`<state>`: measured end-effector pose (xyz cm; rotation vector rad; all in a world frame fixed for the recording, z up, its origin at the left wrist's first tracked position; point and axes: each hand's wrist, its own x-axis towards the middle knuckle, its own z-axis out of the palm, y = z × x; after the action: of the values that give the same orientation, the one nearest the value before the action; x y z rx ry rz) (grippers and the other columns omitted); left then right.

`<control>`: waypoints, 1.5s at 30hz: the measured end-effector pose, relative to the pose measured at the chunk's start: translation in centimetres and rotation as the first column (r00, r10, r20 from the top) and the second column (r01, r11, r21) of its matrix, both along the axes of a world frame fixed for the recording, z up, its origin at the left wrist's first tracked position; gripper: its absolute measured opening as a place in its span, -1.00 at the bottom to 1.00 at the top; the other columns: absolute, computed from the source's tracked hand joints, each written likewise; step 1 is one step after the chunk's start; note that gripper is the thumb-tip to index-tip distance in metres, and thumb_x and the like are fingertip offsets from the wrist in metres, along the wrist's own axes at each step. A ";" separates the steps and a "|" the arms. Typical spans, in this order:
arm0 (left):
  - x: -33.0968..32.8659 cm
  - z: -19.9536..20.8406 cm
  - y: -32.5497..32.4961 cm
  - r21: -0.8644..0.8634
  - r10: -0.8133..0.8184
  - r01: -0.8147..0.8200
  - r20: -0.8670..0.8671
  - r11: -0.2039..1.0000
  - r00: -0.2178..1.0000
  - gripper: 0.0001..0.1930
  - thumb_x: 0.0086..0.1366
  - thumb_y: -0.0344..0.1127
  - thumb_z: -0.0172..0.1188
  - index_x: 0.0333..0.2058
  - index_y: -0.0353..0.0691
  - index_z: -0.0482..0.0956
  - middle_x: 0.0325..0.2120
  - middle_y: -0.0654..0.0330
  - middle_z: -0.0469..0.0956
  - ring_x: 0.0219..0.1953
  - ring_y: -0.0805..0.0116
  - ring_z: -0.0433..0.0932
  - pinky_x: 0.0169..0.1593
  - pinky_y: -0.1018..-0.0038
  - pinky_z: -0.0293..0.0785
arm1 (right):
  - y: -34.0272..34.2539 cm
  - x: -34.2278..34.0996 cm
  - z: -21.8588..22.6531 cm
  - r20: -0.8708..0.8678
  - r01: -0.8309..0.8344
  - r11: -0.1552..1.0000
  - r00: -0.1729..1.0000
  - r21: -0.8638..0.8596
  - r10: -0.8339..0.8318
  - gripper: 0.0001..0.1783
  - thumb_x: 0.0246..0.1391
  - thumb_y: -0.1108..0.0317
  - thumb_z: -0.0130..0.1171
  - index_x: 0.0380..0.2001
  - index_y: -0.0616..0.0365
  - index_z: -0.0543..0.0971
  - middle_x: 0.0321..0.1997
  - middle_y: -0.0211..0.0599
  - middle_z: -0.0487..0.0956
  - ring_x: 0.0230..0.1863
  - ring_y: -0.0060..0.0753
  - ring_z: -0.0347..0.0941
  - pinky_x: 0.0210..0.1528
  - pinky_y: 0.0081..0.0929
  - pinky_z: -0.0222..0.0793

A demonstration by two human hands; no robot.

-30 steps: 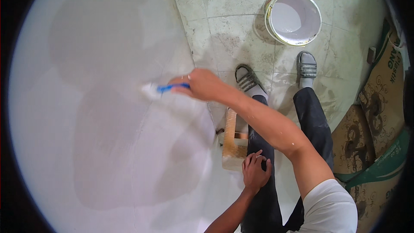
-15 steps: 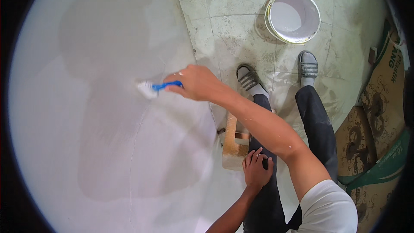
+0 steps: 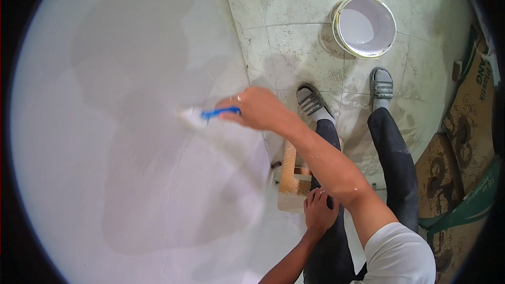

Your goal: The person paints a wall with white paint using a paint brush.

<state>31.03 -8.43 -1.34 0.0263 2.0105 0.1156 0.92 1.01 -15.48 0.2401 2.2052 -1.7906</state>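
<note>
My right hand (image 3: pixel 259 108) is closed around the blue handle of a paintbrush (image 3: pixel 218 112). Its pale bristles, smeared by motion, are at the white wall (image 3: pixel 142 179) on the left; whether they press on it I cannot tell. A thin crack-like line runs down the wall below the brush, and my shadow falls across it. My left hand (image 3: pixel 320 211) rests on my left leg near the knee, its fingers laid over the dark trousers, holding nothing that I can see.
A bucket (image 3: pixel 364 26) holding white paint-like liquid stands on the stained tile floor (image 3: pixel 294 5), beyond my sandalled feet. Beside my left leg is a wooden stool-like piece (image 3: pixel 288 179). Printed brown cardboard (image 3: pixel 463 121) lies along the right, with a green strip across it.
My right hand and the brush have shifted slightly right and down in view. The bucket, feet and floor have shifted the same way, so the view itself has moved. The left hand stays on the leg.
</note>
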 end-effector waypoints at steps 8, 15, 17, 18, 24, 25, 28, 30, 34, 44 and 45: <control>-0.9 -0.2 0.2 0.125 0.080 -0.066 -0.111 0.990 0.991 -0.80 0.31 -0.11 0.26 -0.25 -0.08 0.63 0.17 0.26 0.56 0.25 0.12 0.43 0.29 0.07 0.32 | 2.7 -2.7 -13.4 0.165 0.091 0.946 0.975 0.312 -0.148 -0.64 0.29 -0.14 0.19 -0.13 -0.21 0.76 -0.25 -0.16 0.72 -0.19 0.01 0.66 -0.18 -0.05 0.55; -3.1 0.6 -1.5 0.077 0.076 -0.069 -0.098 0.995 0.992 -0.80 0.30 -0.12 0.27 -0.26 -0.10 0.63 0.18 0.25 0.55 0.29 0.12 0.40 0.30 0.07 0.30 | 0.2 -2.9 -2.8 0.006 -0.276 0.960 0.961 0.055 0.276 -0.67 0.30 -0.08 0.20 -0.14 -0.17 0.76 -0.34 -0.17 0.71 -0.30 0.07 0.62 -0.25 -0.09 0.51; -3.8 0.5 -1.6 0.079 0.097 -0.090 -0.101 0.993 0.990 -0.79 0.31 -0.11 0.26 -0.24 -0.10 0.64 0.19 0.24 0.54 0.30 0.12 0.38 0.32 0.07 0.29 | 1.2 -2.0 -1.7 -0.105 -0.272 0.956 0.960 -0.107 0.261 -0.66 0.29 -0.09 0.20 -0.13 -0.17 0.76 -0.34 -0.17 0.71 -0.30 0.06 0.62 -0.27 -0.08 0.50; -4.1 0.4 -1.3 0.085 0.095 -0.087 -0.102 0.993 0.990 -0.79 0.31 -0.11 0.26 -0.24 -0.10 0.64 0.19 0.24 0.54 0.30 0.12 0.38 0.32 0.07 0.29 | 1.1 -1.6 -2.2 -0.152 -0.214 0.967 0.970 -0.139 0.192 -0.64 0.28 -0.11 0.20 -0.12 -0.17 0.76 -0.35 -0.16 0.71 -0.30 0.05 0.62 -0.27 -0.08 0.50; -4.4 0.2 0.0 0.132 0.052 -0.039 -0.097 0.990 0.994 -0.78 0.31 -0.12 0.25 -0.25 -0.12 0.66 0.20 0.24 0.54 0.30 0.10 0.38 0.33 0.05 0.27 | 2.5 -2.9 -13.5 0.348 0.085 0.961 0.921 0.263 -0.177 -0.67 0.28 -0.07 0.21 -0.12 -0.18 0.76 -0.36 -0.16 0.71 -0.29 0.01 0.64 -0.28 -0.06 0.52; -4.2 -0.1 -0.4 0.133 0.043 -0.029 -0.096 0.991 0.994 -0.78 0.31 -0.12 0.25 -0.25 -0.13 0.66 0.20 0.23 0.54 0.30 0.09 0.39 0.33 0.05 0.27 | 2.2 -3.3 -13.9 0.451 0.124 0.926 0.845 0.358 -0.287 -0.70 0.28 -0.04 0.21 -0.12 -0.19 0.76 -0.36 -0.16 0.72 -0.29 0.01 0.65 -0.28 -0.06 0.52; -4.6 0.1 -1.9 0.093 0.037 -0.029 -0.091 0.995 0.995 -0.78 0.31 -0.11 0.24 -0.25 -0.13 0.65 0.20 0.23 0.54 0.28 0.08 0.39 0.34 0.06 0.26 | -3.0 -3.0 -7.0 0.098 -0.098 0.985 0.992 0.141 0.084 -0.76 0.28 0.04 0.21 -0.11 -0.23 0.75 -0.43 -0.16 0.69 -0.36 0.03 0.63 -0.31 -0.04 0.52; -4.6 0.4 -2.1 0.066 0.052 -0.047 -0.083 0.997 0.995 -0.78 0.31 -0.11 0.24 -0.25 -0.13 0.65 0.20 0.23 0.54 0.28 0.08 0.40 0.34 0.07 0.26 | 0.9 -1.9 3.1 -0.150 -0.167 0.982 0.977 -0.093 0.152 -0.73 0.26 -0.04 0.25 -0.12 -0.25 0.75 -0.54 -0.15 0.62 -0.43 0.06 0.60 -0.36 -0.07 0.50; -4.0 -0.2 -1.4 0.044 0.039 -0.038 -0.013 0.998 0.999 -0.76 0.32 -0.10 0.24 -0.25 -0.13 0.66 0.22 0.20 0.53 0.31 0.09 0.36 0.36 0.08 0.23 | 1.7 -0.5 2.0 -0.153 -0.056 0.991 0.987 -0.118 0.037 -0.69 0.25 -0.14 0.25 -0.12 -0.31 0.75 -0.56 -0.16 0.61 -0.46 0.02 0.59 -0.38 -0.09 0.49; -3.8 -0.2 -0.8 0.078 0.052 -0.052 -0.009 0.996 0.999 -0.76 0.33 -0.10 0.23 -0.23 -0.14 0.66 0.22 0.19 0.53 0.32 0.06 0.36 0.36 0.02 0.23 | -0.5 -1.1 -8.8 0.186 0.005 0.994 0.982 0.110 -0.025 -0.69 0.31 0.00 0.19 -0.10 -0.12 0.73 -0.33 -0.15 0.70 -0.24 0.07 0.64 -0.20 -0.02 0.53; -3.8 -0.2 -1.2 0.059 0.045 -0.043 -0.024 0.997 0.999 -0.78 0.33 -0.12 0.24 -0.24 -0.12 0.65 0.23 0.19 0.52 0.31 0.08 0.37 0.36 0.05 0.24 | -0.4 -1.4 -5.3 0.131 -0.159 0.987 0.979 0.025 0.155 -0.69 0.30 0.00 0.20 -0.09 -0.12 0.73 -0.35 -0.13 0.69 -0.25 0.07 0.63 -0.20 -0.04 0.53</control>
<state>27.20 -9.67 -1.54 0.0209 2.0336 0.2037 -0.50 0.66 -20.78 0.1780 2.1050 -1.6075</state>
